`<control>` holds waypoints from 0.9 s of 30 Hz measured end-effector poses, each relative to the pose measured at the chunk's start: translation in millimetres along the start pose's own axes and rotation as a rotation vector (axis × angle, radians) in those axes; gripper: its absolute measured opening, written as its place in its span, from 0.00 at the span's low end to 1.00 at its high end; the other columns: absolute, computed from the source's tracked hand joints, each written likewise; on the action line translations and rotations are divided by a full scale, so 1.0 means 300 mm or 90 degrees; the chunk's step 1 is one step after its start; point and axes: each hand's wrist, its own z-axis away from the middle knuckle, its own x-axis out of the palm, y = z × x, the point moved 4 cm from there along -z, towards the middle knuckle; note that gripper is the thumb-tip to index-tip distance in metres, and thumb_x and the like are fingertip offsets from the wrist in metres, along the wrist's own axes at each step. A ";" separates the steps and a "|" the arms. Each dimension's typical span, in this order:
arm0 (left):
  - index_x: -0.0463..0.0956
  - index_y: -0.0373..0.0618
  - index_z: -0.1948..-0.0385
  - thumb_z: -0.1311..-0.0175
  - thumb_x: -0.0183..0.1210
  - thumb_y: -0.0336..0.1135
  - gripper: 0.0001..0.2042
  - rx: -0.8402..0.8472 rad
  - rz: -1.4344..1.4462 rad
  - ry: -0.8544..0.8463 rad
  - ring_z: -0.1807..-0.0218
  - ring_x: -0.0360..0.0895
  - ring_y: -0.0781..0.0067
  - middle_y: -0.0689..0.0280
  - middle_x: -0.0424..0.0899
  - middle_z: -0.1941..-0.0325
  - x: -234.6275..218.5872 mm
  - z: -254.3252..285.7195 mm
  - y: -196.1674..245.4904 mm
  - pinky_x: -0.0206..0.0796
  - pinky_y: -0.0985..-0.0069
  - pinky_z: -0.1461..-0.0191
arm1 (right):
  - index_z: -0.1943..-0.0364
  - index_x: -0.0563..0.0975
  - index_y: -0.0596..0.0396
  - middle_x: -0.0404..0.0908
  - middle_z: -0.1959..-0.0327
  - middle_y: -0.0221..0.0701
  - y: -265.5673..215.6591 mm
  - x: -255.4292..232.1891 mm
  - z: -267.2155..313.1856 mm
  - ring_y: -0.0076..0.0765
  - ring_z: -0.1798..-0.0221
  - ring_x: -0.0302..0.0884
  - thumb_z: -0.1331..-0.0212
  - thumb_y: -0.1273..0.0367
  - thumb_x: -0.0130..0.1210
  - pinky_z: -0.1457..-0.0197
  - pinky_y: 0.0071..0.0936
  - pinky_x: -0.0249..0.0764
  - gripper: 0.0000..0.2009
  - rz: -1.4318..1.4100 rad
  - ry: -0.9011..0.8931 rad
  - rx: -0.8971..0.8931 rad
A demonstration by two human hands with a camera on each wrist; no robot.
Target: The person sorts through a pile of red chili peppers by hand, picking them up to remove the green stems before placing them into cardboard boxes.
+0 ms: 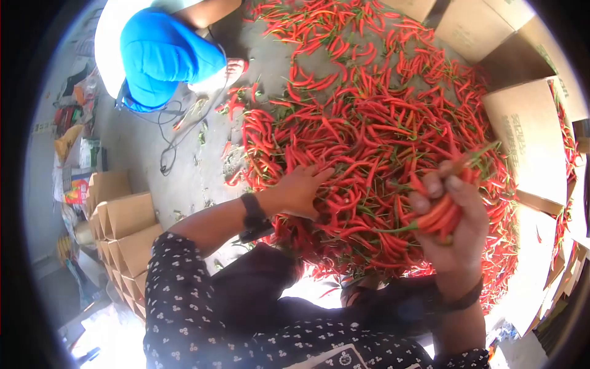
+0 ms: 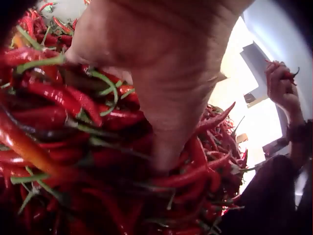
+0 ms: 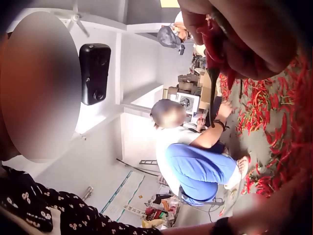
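A broad heap of red chili peppers (image 1: 369, 138) with green stems covers the floor in front of me. My left hand (image 1: 301, 192) reaches into its near side, fingers spread. In the left wrist view the thumb of that left hand (image 2: 168, 93) dips among the peppers, and its other fingertips are mostly hidden. Raised over the right part of the heap, my right hand (image 1: 458, 227) grips several red chili peppers (image 1: 439, 215), their stems sticking out past the fingers. The right wrist view shows the held peppers (image 3: 215, 54) beneath curled fingers.
Cardboard boxes (image 1: 528, 138) line the right side, some with peppers inside. More cartons (image 1: 126, 230) are stacked at left. Another person in blue trousers (image 1: 166, 55) crouches at the far left, with a dark cable (image 1: 175, 138) on the floor nearby.
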 end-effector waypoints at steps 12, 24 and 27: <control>0.65 0.48 0.46 0.66 0.69 0.41 0.37 0.035 0.131 0.021 0.51 0.71 0.51 0.57 0.74 0.53 0.017 0.042 0.065 0.66 0.61 0.49 | 0.62 0.69 0.56 0.66 0.73 0.30 -0.017 0.021 0.039 0.26 0.69 0.63 0.45 0.70 0.50 0.65 0.24 0.65 0.08 0.023 -0.022 -0.047; 0.68 0.53 0.55 0.57 0.64 0.41 0.23 0.182 0.147 0.004 0.55 0.72 0.53 0.62 0.75 0.60 0.063 0.122 0.233 0.66 0.56 0.57 | 0.61 0.68 0.57 0.66 0.72 0.29 -0.016 0.027 0.068 0.25 0.68 0.62 0.45 0.71 0.50 0.67 0.24 0.64 0.09 0.050 -0.038 -0.056; 0.69 0.51 0.54 0.54 0.63 0.38 0.22 0.197 0.097 -0.060 0.53 0.70 0.53 0.62 0.73 0.58 0.066 0.183 0.352 0.67 0.57 0.57 | 0.61 0.68 0.57 0.65 0.72 0.29 -0.011 0.028 0.058 0.24 0.68 0.62 0.45 0.71 0.50 0.67 0.24 0.63 0.09 0.068 -0.030 -0.066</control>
